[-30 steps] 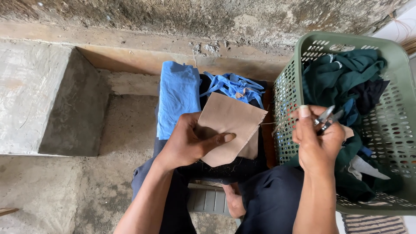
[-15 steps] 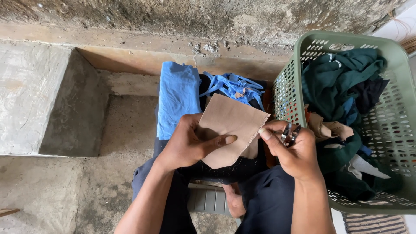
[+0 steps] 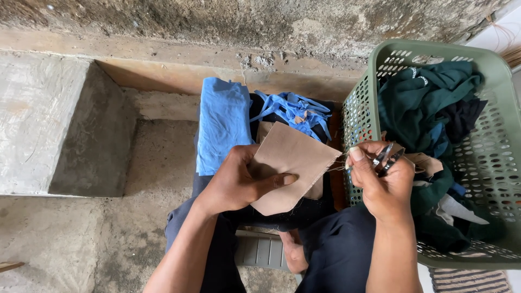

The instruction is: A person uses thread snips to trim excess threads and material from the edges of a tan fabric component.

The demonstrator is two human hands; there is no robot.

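My left hand (image 3: 242, 182) grips a square piece of tan cloth (image 3: 296, 163) over my lap, thumb pressed on its face. My right hand (image 3: 380, 179) holds small metal thread snips (image 3: 386, 158) just off the cloth's frayed right edge, and its fingertips pinch a thin thread that runs from that edge. A folded blue cloth (image 3: 223, 122) and a bunch of blue scraps (image 3: 297, 108) lie on my dark trousers (image 3: 336, 255) behind the tan piece.
A green perforated plastic basket (image 3: 491, 70) stands at my right, filled with dark green and black garments (image 3: 429, 103). A concrete step (image 3: 49, 125) rises at the left, a rough wall (image 3: 260, 21) runs ahead, and my bare foot (image 3: 294, 255) rests below.
My right hand came down from in front of the basket and moved left to the tan cloth's frayed edge, then eased slightly right again. The left hand and cloth stayed still.
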